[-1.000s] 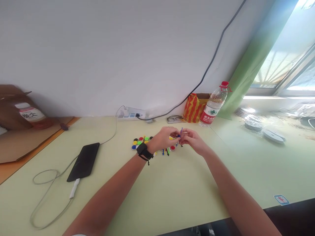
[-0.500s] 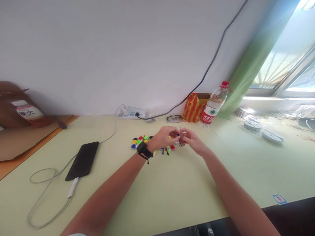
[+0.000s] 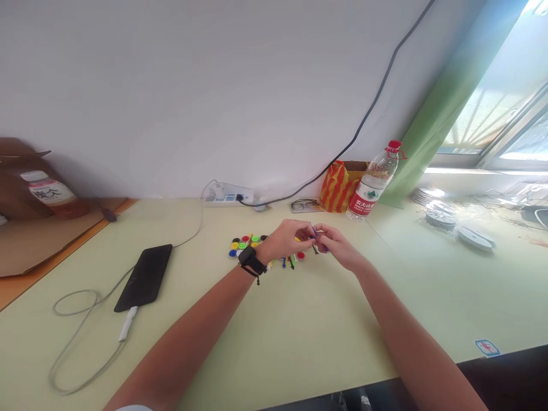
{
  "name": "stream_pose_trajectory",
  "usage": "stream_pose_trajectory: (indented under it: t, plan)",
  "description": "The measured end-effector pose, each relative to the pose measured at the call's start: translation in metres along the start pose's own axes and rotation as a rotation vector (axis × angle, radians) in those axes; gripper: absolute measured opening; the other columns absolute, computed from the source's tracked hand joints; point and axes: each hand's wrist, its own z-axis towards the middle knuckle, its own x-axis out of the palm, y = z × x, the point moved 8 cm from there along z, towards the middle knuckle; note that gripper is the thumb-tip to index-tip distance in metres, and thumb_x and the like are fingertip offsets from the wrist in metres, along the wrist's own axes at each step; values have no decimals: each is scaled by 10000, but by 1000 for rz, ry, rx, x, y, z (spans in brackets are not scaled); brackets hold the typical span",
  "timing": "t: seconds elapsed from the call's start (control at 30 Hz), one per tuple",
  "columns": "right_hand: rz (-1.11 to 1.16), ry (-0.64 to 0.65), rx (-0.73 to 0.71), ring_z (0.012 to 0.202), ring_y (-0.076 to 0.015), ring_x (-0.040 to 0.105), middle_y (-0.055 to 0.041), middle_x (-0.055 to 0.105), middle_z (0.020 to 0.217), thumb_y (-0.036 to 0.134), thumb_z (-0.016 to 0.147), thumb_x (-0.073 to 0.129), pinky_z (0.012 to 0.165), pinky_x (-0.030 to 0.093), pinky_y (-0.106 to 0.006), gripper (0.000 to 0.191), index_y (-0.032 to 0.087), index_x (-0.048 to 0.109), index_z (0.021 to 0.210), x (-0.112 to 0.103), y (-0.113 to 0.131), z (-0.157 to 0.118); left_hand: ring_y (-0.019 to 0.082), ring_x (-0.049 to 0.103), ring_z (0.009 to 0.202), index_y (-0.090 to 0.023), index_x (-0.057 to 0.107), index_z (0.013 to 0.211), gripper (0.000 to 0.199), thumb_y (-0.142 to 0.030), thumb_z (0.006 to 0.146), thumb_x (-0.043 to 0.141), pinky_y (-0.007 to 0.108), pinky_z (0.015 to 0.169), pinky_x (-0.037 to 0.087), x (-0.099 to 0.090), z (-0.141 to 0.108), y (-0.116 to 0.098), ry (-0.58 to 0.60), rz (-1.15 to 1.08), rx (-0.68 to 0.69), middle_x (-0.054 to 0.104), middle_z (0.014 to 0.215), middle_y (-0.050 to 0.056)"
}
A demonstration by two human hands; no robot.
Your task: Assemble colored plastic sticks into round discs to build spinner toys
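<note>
My left hand [image 3: 287, 241], with a black watch [image 3: 250, 260] on its wrist, is closed at the fingertips beside a small blue piece [image 3: 314, 230]. Fingertips of my right hand [image 3: 337, 246] pinch that same piece, and the two hands meet over the table. Whether the left fingers grip it too is hard to tell. Round coloured discs [image 3: 242, 246] in yellow, green, red, blue and black lie left of and partly behind my left hand. Below its palm are small arrow-like pieces [image 3: 292, 262] in green, blue and yellow.
A black phone [image 3: 144, 278] with a cable lies at left. Behind the hands are a power strip [image 3: 229, 194], glasses [image 3: 304, 204], a striped bag [image 3: 338, 187] and a water bottle [image 3: 370, 185]. White discs [image 3: 476, 238] lie at right; a drink bottle [image 3: 55, 195] stands far left.
The blue piece between my fingers has tilted from nearly upright to slanting. Both hands stay close together in almost the same place.
</note>
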Motion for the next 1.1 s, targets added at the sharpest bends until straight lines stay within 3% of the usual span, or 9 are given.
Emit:
stream_pose_trajectory:
  t: [0.1, 0.23, 0.37, 0.47, 0.57, 0.67, 0.77, 0.9, 1.1]
  plan:
    - [-180, -131, -15, 612, -134, 482, 15, 592, 749, 433, 913, 558, 578, 396, -272, 273, 223, 662, 1053, -15, -6, 3, 134, 670, 715, -168, 658, 843, 104, -264, 852, 698, 250, 707, 538, 7, -1, 5, 15, 22, -16, 711, 817, 15]
    - [-519, -322, -98, 839, -206, 627, -84, 725, 1051, 410, 961, 508, 762, 493, -343, 375, 197, 683, 1215, -37, -15, 6, 163, 653, 770, -179, 651, 764, 120, -252, 814, 732, 275, 723, 506, 26, -6, 10, 99, 191, -7, 703, 807, 16]
    - [-771, -308, -51, 885, -226, 673, -104, 753, 1076, 296, 962, 514, 804, 509, -350, 405, 177, 649, 1325, -38, -34, 8, 212, 657, 950, -225, 751, 918, 104, -234, 818, 725, 321, 858, 500, 42, -13, 17, 193, 329, -17, 723, 950, 32]
    - [-960, -294, 21, 827, -223, 670, -80, 762, 1001, 259, 943, 561, 755, 494, -341, 383, 192, 655, 1308, -39, -39, 7, 230, 645, 971, -232, 770, 908, 92, -265, 832, 732, 336, 867, 499, 42, -16, 23, 228, 411, -33, 696, 926, 46]
    - [-1091, -358, 43, 922, -251, 674, -83, 750, 1043, 285, 950, 580, 771, 487, -354, 302, 210, 683, 1225, -45, -36, 5, 251, 619, 1066, -237, 757, 964, 127, -290, 851, 736, 350, 901, 497, 37, -15, 23, 209, 445, 1, 711, 1005, 47]
    - [-1147, -437, 44, 1080, -299, 653, -132, 716, 1140, 339, 962, 597, 849, 494, -381, 307, 195, 683, 1219, -51, -36, 3, 273, 577, 1184, -250, 714, 1132, 255, -321, 887, 720, 389, 993, 475, 35, -15, 24, 162, 488, 38, 708, 1184, 48]
    - [-1145, -416, 66, 1081, -310, 656, -171, 691, 1150, 348, 963, 611, 906, 494, -392, 340, 164, 683, 1239, -51, -45, 5, 293, 553, 1235, -255, 658, 1273, 369, -378, 926, 691, 432, 1046, 448, 34, -16, 31, 120, 569, 14, 667, 1304, 72]
    - [-1066, -317, 12, 1029, -277, 665, -149, 688, 1111, 282, 942, 634, 919, 498, -373, 326, 159, 686, 1239, -38, -51, 10, 300, 562, 1217, -271, 619, 1347, 461, -511, 954, 642, 441, 1040, 440, 31, -17, 38, 136, 620, -21, 660, 1309, 84]
    - [-945, -251, -72, 927, -233, 658, -109, 696, 1046, 160, 900, 638, 828, 521, -338, 286, 173, 703, 1178, -22, -46, 12, 319, 554, 1222, -282, 617, 1394, 662, -682, 869, 665, 432, 1023, 434, 15, -17, 45, 217, 621, -69, 687, 1291, 87]
